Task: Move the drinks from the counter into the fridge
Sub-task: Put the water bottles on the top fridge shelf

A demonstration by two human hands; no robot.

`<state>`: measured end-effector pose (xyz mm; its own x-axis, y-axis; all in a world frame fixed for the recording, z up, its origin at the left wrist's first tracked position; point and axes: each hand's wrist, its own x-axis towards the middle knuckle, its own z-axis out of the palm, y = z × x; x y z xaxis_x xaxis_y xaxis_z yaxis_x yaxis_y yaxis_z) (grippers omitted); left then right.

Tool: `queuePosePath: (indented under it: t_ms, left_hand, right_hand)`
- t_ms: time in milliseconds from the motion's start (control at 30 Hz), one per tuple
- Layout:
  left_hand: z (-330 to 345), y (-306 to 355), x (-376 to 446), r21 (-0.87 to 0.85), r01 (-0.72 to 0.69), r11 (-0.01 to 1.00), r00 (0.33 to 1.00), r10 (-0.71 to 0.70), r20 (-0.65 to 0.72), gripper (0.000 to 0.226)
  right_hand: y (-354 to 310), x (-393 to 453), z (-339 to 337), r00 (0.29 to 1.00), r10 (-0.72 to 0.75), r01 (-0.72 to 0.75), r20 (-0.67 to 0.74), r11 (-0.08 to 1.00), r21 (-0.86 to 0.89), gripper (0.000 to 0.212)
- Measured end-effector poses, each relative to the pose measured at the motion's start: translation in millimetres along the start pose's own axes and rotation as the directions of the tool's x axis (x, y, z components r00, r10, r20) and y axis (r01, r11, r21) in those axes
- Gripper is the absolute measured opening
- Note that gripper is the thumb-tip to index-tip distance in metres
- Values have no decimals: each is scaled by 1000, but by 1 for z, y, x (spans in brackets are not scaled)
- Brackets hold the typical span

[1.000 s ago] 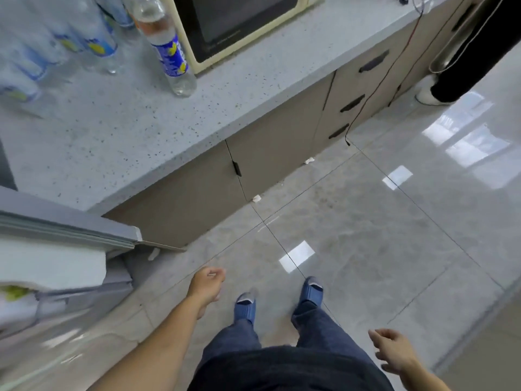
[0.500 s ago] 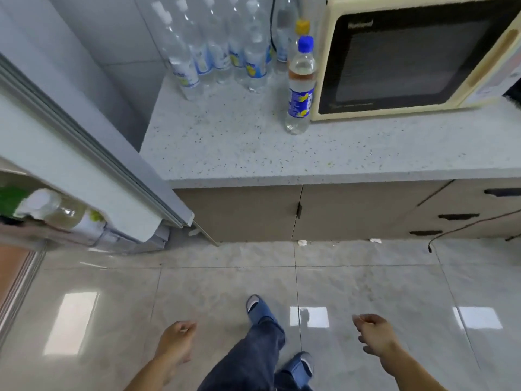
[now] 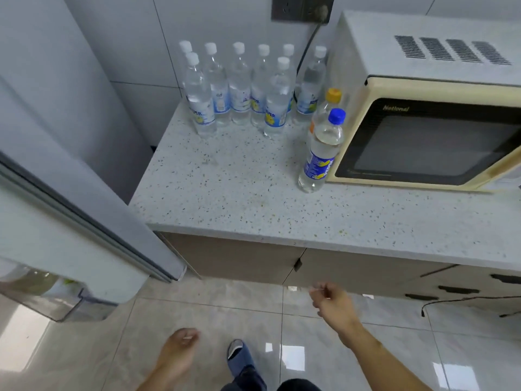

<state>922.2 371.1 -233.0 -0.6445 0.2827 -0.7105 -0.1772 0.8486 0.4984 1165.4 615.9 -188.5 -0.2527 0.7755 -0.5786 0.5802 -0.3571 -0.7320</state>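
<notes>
Several clear water bottles [image 3: 239, 88] with white caps stand in a cluster at the back of the speckled counter [image 3: 231, 193]. A blue-capped drink bottle [image 3: 321, 153] stands next to the microwave, with an orange-capped bottle [image 3: 331, 101] right behind it. The open fridge door [image 3: 64, 215] fills the left side; its lower shelf [image 3: 50, 303] holds a bottle. My right hand [image 3: 332, 301] hangs below the counter edge with loosely curled fingers, holding nothing. My left hand [image 3: 180, 348] is low over the floor, relaxed and holding nothing.
A cream microwave [image 3: 423, 122] occupies the counter's right side, its cord running up to a wall socket [image 3: 301, 8]. Brown cabinets and drawers [image 3: 352, 272] sit under the counter. A loose black cable [image 3: 465, 301] dangles at the lower right. My blue slipper [image 3: 239, 355] is on the tiled floor.
The view has swung up and closer to the counter. My right hand has risen toward the counter edge. My left hand stays low.
</notes>
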Motion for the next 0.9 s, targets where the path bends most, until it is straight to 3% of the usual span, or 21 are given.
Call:
queuePosePath:
  t_ms: [67, 267, 400, 533, 600, 733, 900]
  left_hand:
    - [4, 42, 4, -9, -100, 995, 994, 100, 54, 12]
    - [4, 157, -2, -258, -331, 908, 927, 364, 92, 11]
    - [0, 239, 2, -402, -428, 809, 897, 435, -79, 15]
    - [-14, 323, 19, -497, -486, 719, 873, 378, -307, 18]
    - [-25, 365, 33, -525, -486, 699, 866, 302, -399, 25]
    - [-49, 430, 65, -551, -451, 702, 850, 149, -506, 52]
    - [-69, 472, 108, -508, -424, 750, 842, 121, -525, 83]
  right_hand:
    - [-37, 8, 6, 994, -107, 107, -5, 994, -1, 8]
    - [-130, 28, 18, 910, -413, 414, -20, 909, 45, 10]
    - [-187, 61, 34, 840, -542, 543, -36, 837, 69, 17]
    - [-260, 105, 55, 791, -607, 611, -77, 785, 98, 37]
    - [-298, 133, 66, 800, -587, 600, -127, 790, 129, 52]
    - [-356, 184, 81, 902, -340, 417, -267, 847, 330, 77]
    - [-379, 223, 94, 847, -274, 442, -455, 839, 317, 86]
